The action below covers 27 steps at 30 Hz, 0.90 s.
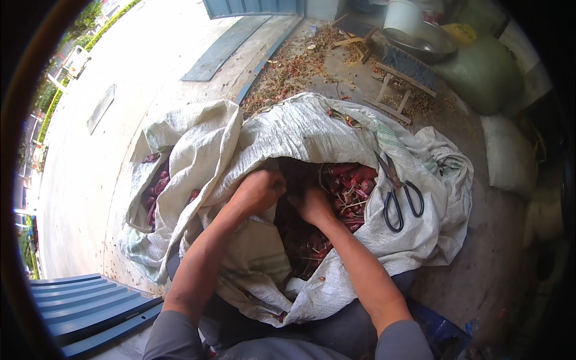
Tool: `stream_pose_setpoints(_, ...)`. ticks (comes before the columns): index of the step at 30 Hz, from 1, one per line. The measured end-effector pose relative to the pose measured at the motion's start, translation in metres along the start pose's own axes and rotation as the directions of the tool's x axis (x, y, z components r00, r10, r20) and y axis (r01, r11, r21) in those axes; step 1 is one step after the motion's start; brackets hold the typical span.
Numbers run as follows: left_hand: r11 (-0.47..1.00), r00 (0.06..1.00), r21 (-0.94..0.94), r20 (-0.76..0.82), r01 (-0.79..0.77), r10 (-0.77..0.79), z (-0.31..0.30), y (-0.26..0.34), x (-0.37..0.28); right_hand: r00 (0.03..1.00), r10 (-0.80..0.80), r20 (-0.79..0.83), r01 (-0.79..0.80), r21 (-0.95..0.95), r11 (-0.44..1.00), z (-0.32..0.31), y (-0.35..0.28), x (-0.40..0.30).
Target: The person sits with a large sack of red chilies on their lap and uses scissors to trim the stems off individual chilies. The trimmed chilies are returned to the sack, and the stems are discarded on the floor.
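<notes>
A large white woven sack (pixel 310 139) lies before me with its mouth spread wide, and dried red chilli peppers (pixel 355 180) with pale stems fill its right part. My left hand (pixel 261 191) is at the left side of the opening, fingers curled; whether they hold anything is too dark to see. Beside it my right hand (pixel 313 204) reaches into the sack's shadowed middle, its fingertips hidden. Black-handled scissors (pixel 396 182) rest on the sack's fabric to the right of the mouth. At the left, a second woven sack (pixel 189 135) holds more dark red chillies (pixel 157 189).
Stems and chilli scraps (pixel 292 67) litter the concrete floor beyond the sack. A low wooden stool (pixel 396 90), a metal basin (pixel 432 42) with a white bucket (pixel 402 20), and full sacks (pixel 483 74) stand at the upper right. Blue corrugated metal (pixel 94 306) is at the lower left.
</notes>
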<state>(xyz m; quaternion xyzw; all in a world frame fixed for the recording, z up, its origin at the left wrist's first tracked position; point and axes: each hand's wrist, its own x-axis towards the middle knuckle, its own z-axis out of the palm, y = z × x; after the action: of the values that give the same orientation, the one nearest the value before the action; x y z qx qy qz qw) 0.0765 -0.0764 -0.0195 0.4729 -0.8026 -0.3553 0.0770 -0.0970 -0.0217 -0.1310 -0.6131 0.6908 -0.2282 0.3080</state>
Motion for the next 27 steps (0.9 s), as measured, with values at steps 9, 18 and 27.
stream_pose_setpoints(9, 1.000, 0.996, 0.002, -0.091, 0.015, -0.015, 0.008, -0.013, -0.001, 0.983, -0.182, -0.030, 0.182, 0.001, 0.983, 0.001, -0.029, -0.036)
stream_pose_setpoints(18, 0.998, 0.997, 0.066, -0.078, 0.005, 0.000, 0.011, -0.017, 0.003, 0.937, -0.232, -0.260, 0.284, 0.185, 0.941, 0.018, -0.019, -0.016)
stream_pose_setpoints(27, 0.984, 0.993, 0.166, -0.084, -0.063, 0.077, 0.016, -0.024, 0.003, 0.965, -0.262, -0.026, 0.258, -0.086, 0.962, -0.006, -0.037, -0.031)
